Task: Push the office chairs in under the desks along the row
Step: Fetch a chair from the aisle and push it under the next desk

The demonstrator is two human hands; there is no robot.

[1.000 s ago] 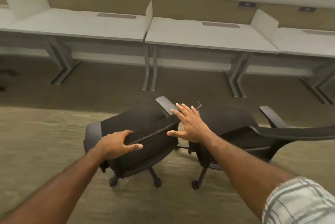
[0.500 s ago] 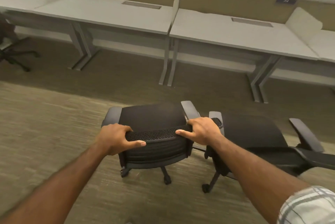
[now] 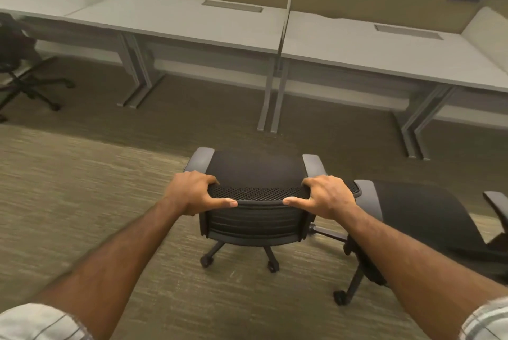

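A black mesh-backed office chair (image 3: 255, 169) stands on the carpet in front of me, its seat facing the desks. My left hand (image 3: 192, 192) grips the left end of its backrest top, thumb on the near side. My right hand (image 3: 327, 196) grips the right end the same way. A second black chair (image 3: 420, 218) stands close beside it on the right. Ahead runs a row of white desks: desk 213 (image 3: 176, 20) ahead left and desk 214 (image 3: 384, 48) ahead right, split by a thin divider (image 3: 286, 18).
Grey desk legs (image 3: 270, 97) stand straight ahead of the held chair, and another pair (image 3: 420, 125) further right. A third black chair (image 3: 16, 64) sits partly under the far-left desk. Open carpet lies to my left.
My right hand went from flat on the backrest to gripping it. The chair has turned square to the desks and sits nearer to them, and my view has shifted left along the row.
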